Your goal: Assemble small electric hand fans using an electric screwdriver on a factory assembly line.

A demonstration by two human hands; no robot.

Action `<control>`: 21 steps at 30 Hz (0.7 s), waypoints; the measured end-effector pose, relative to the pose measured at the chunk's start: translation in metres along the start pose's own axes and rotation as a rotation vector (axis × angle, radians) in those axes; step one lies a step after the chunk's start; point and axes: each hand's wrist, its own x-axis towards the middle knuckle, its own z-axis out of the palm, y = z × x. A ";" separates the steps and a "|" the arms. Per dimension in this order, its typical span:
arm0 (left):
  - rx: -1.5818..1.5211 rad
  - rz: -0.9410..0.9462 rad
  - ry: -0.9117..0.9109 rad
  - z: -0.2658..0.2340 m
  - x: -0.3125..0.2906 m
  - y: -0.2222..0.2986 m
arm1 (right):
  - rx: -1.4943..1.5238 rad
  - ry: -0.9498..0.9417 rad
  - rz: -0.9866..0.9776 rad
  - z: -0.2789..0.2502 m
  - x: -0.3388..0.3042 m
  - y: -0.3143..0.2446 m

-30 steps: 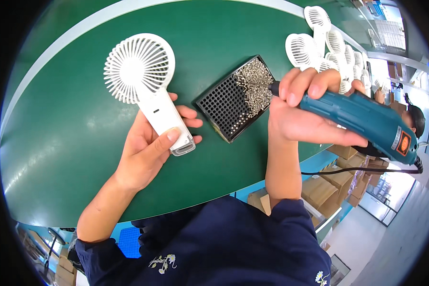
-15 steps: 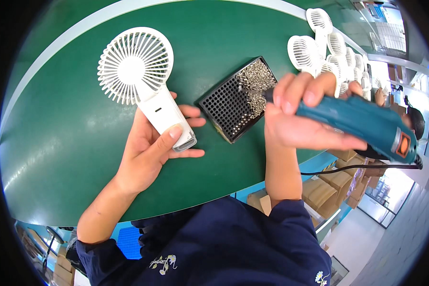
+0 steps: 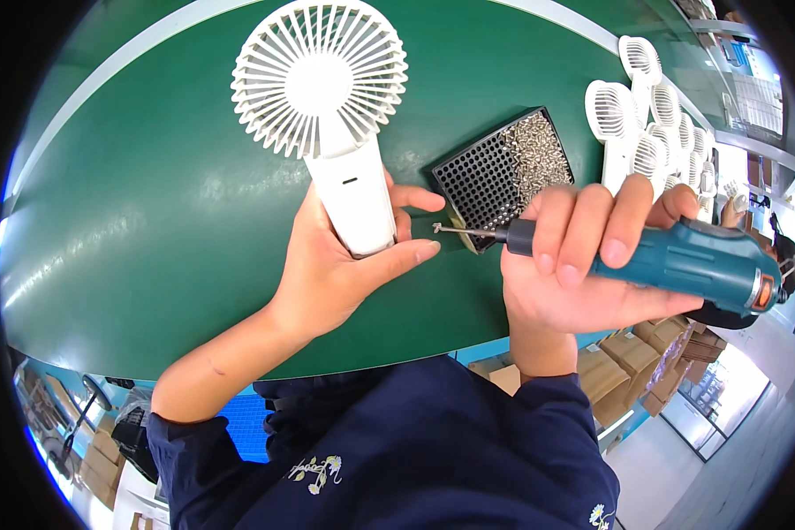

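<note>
A white handheld fan (image 3: 356,203) rests in my left hand (image 3: 331,269), its round slatted head pointing away from me. My fingers curl behind the handle, and the thumb stretches past its bottom end. In my right hand (image 3: 552,287) is a teal electric screwdriver (image 3: 689,265), held level with its thin bit pointing left. At the bit's tip sits a small silver screw (image 3: 437,228), a short way right of my left thumb and apart from the fan. Behind the bit lies a black screw tray (image 3: 477,177) full of holes, with loose screws heaped at its right side.
Several white fans (image 3: 611,110) stand grouped at the right of the green table (image 3: 177,221). Cardboard boxes (image 3: 602,375) are stacked below the table's edge on the right. Another person's hand (image 3: 733,208) shows at the far right.
The screwdriver has come away from above the screw tray, and a screw now shows at its tip. The fan has turned more upright and appears closer, its bottom end shifted toward the bit.
</note>
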 end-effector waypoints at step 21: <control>0.130 0.011 0.024 0.001 -0.004 -0.004 | 0.048 -0.056 0.112 -0.004 0.000 0.001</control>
